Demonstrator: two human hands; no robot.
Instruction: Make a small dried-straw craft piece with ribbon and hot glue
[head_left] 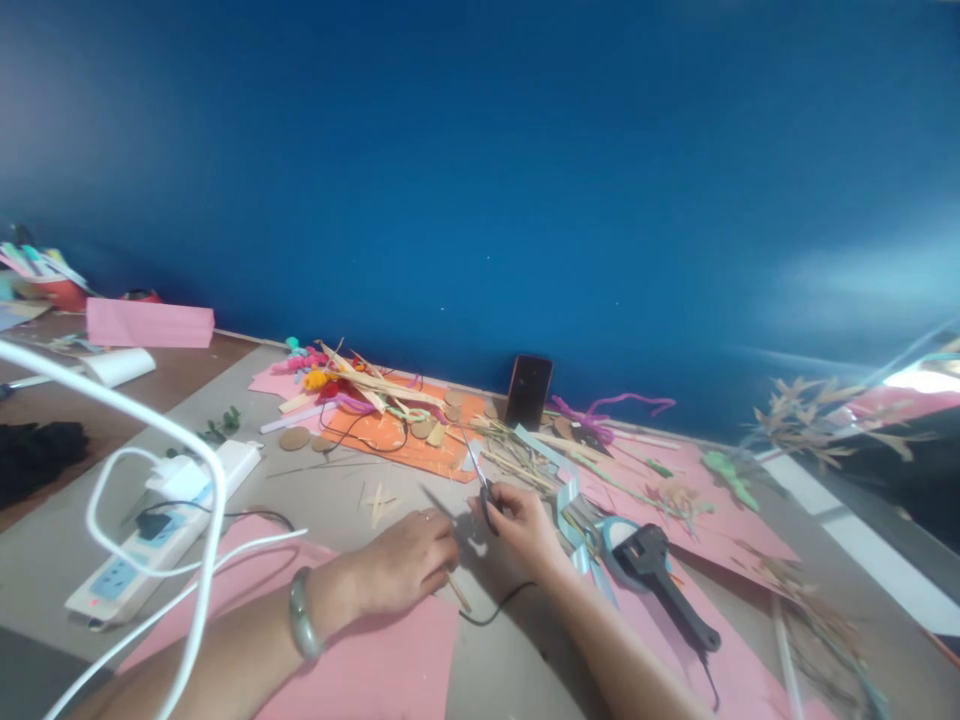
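Observation:
My right hand (521, 525) grips a pair of dark-handled scissors (486, 488), their blades pointing up and away over the table. To its left, my left hand (412, 555) is closed, with a bracelet on the wrist. A short thin wooden stick (459, 592) pokes out from under its curled fingertips; the rest of the stick is hidden by the hand. Just beyond my left hand, a few small pale sticks (381, 503) lie crossed on the grey tabletop. A pink paper sheet (375, 655) lies beneath my left forearm.
A black glue gun (664, 585) rests on a tape roll at right. A phone (528, 392) leans against the blue wall. Orange board (442, 455) holds dried stalks and craft bits. At left are a power strip (124, 580) and a looping white cable (217, 500).

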